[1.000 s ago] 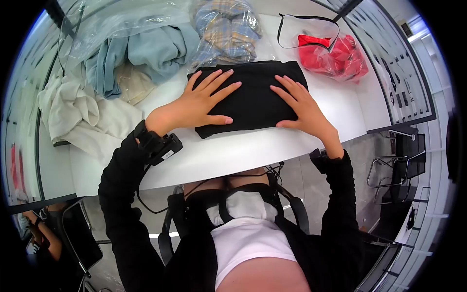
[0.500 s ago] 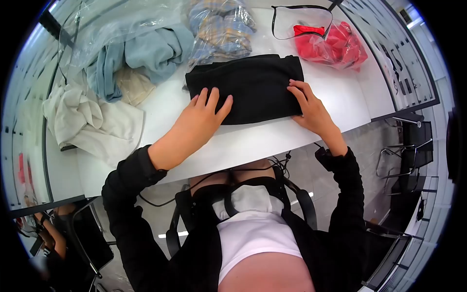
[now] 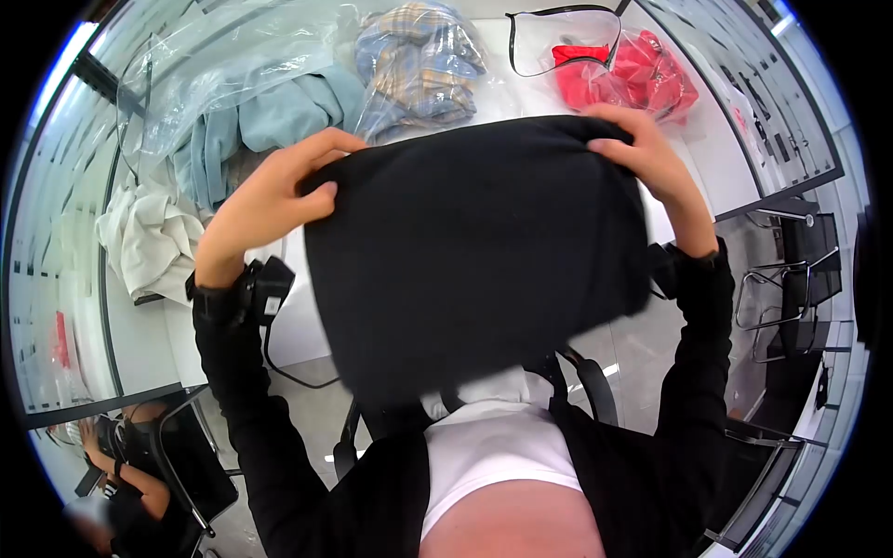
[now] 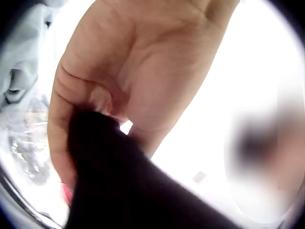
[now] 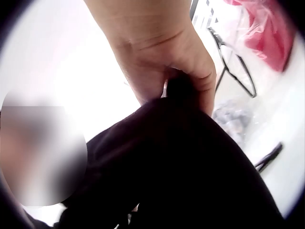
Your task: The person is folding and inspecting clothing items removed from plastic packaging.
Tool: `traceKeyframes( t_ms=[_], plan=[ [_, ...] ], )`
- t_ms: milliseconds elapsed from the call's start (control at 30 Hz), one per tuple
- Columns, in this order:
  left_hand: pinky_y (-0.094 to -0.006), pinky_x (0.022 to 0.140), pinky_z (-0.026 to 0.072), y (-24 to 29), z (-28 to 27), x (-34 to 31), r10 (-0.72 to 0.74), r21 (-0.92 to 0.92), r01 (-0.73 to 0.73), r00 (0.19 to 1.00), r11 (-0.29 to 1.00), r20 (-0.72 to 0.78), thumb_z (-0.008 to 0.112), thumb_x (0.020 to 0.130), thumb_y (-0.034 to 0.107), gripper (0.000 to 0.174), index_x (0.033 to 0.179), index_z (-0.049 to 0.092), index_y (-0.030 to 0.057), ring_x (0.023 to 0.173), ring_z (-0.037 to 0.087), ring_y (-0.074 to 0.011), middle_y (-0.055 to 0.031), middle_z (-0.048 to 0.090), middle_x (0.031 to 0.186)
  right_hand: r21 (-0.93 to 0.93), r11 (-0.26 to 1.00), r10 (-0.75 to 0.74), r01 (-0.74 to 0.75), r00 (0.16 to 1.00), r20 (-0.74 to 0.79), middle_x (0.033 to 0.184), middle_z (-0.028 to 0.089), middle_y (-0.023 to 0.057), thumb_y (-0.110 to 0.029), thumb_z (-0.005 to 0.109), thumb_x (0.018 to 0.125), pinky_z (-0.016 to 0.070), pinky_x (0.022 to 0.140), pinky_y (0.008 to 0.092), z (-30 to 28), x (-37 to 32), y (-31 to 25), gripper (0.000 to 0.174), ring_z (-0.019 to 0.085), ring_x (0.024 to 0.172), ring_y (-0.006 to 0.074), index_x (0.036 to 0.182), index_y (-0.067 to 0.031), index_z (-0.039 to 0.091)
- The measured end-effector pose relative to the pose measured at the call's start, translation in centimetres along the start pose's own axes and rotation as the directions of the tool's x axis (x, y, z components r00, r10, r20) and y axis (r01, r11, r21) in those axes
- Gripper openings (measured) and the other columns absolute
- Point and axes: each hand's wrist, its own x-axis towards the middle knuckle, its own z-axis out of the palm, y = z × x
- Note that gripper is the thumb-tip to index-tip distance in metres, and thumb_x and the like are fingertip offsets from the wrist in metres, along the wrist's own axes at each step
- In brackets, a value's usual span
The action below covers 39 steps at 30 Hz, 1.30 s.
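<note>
A folded black garment [image 3: 484, 251] is held up by its top corners, its lower part hanging over the table's front edge toward the person's lap. My left hand [image 3: 274, 191] grips the upper left corner, thumb on the near face and fingers behind the cloth. At the upper right corner my right hand [image 3: 646, 163] pinches the fabric the same way. In the left wrist view the fingers of the left hand [image 4: 119, 71] curl round the dark cloth [image 4: 119, 181]. The right wrist view shows the right hand [image 5: 162, 52] with a fold of the cloth [image 5: 167, 152] between thumb and fingers.
Behind the garment lie a blue garment [image 3: 288, 112] partly under clear plastic, a bagged plaid garment [image 3: 419, 65] and a bagged red garment [image 3: 651, 79]. A cream garment [image 3: 144, 237] lies at the left. Clear partitions [image 3: 763, 121] flank the white table. A cable [image 3: 298, 375] hangs near the left wrist.
The black garment lay on the table under both hands. Now both hands grip its top corners, and it is raised toward the person, opened larger and hanging down.
</note>
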Motion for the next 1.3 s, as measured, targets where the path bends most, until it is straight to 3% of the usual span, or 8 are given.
traceKeyframes(
  t_ms=[133,167,300,467,733,933,1100,1300],
  plan=[
    [-0.0312,0.088,0.0416,-5.1,0.8,2.1,-0.076,0.394,0.057,0.997,0.917,0.032,0.055,0.079,0.003,0.041,0.119,0.046,0.0057,0.105,0.052,-0.0252,-0.0088,0.053,0.116,-0.301,0.951,0.087,-0.077,0.996,0.020,0.100,0.058,0.0083,-0.009,0.063,0.074,0.0429,0.083,0.0287,2.4,1.5,5.9,0.029,0.057,0.093,0.0190,0.102,-0.0013,0.055],
    [-0.0327,0.091,0.0403,-5.9,1.1,1.9,-0.037,0.478,0.028,0.999,0.878,0.008,0.057,0.079,0.006,0.042,0.120,0.046,0.0061,0.108,0.050,-0.0273,-0.0094,0.050,0.119,-0.541,0.838,-0.117,0.068,0.991,-0.057,0.102,0.057,0.0104,-0.007,0.064,0.073,0.0435,0.083,0.0310,2.9,1.1,6.5,0.030,0.056,0.096,0.0249,0.102,-0.0022,0.054],
    [-0.0352,0.097,0.0356,-2.1,2.4,1.3,0.090,0.499,-0.097,0.995,0.861,0.038,0.064,0.079,0.014,0.046,0.120,0.046,0.0063,0.117,0.042,-0.0316,-0.0108,0.042,0.128,-0.515,0.841,-0.326,0.166,0.915,-0.239,0.106,0.056,0.0110,-0.006,0.064,0.074,0.0431,0.084,0.0329,4.4,-1.0,2.3,0.030,0.055,0.099,0.0281,0.102,-0.0040,0.055],
    [-0.0462,0.107,0.0218,-1.7,5.5,0.9,0.141,0.629,-0.253,0.965,0.735,0.223,0.077,0.059,0.027,0.086,0.133,0.036,0.0113,0.130,0.027,-0.0320,-0.0129,0.024,0.144,-0.472,0.645,-0.480,0.601,0.800,0.361,0.127,0.046,0.0104,-0.017,0.070,0.071,0.0378,0.097,0.0394,7.7,-3.6,1.0,0.047,0.046,0.117,0.0254,0.115,-0.0109,0.054],
    [-0.0473,0.109,0.0168,-3.2,5.7,1.2,0.035,0.667,-0.228,0.957,0.709,0.289,0.081,0.050,0.021,0.106,0.141,0.026,0.0170,0.133,0.022,-0.0312,-0.0124,0.016,0.147,-0.484,0.785,-0.335,0.387,0.922,0.194,0.127,0.048,0.0052,-0.009,0.068,0.070,0.0380,0.097,0.0385,6.2,-6.0,4.4,0.040,0.046,0.118,0.0253,0.108,-0.0104,0.055],
    [-0.0414,0.103,0.0279,-0.3,7.3,-0.8,0.067,0.793,-0.211,0.975,0.572,0.212,0.077,0.058,0.032,0.085,0.129,0.039,0.0021,0.123,0.036,-0.0319,-0.0190,0.036,0.133,-0.500,0.761,-0.437,0.413,0.896,0.076,0.107,0.052,0.0067,-0.015,0.073,0.063,0.0425,0.085,0.0383,6.9,-7.8,3.5,0.037,0.052,0.098,0.0263,0.095,-0.0084,0.056],
    [-0.0290,0.077,0.0402,1.3,9.3,-1.7,-0.091,0.856,-0.166,0.967,0.489,0.239,0.077,0.058,0.028,0.050,0.093,0.052,0.0033,0.088,0.050,-0.0208,-0.0084,0.049,0.092,-0.629,0.597,-0.527,0.498,0.835,0.160,0.100,0.051,0.0055,-0.012,0.071,0.060,0.0444,0.083,0.0363,7.6,-8.0,4.0,0.032,0.053,0.094,0.0231,0.088,-0.0066,0.056],
    [-0.0301,0.065,0.0423,-0.6,10.1,-2.5,-0.103,0.850,-0.235,0.943,0.471,0.318,0.073,0.061,0.023,0.034,0.077,0.051,0.0042,0.074,0.052,-0.0207,-0.0064,0.048,0.076,-0.689,0.429,-0.638,0.585,0.736,0.227,0.091,0.054,0.0037,-0.006,0.062,0.064,0.0467,0.078,0.0332,7.3,-8.2,4.4,0.017,0.055,0.088,0.0181,0.080,-0.0064,0.056]
  ],
)
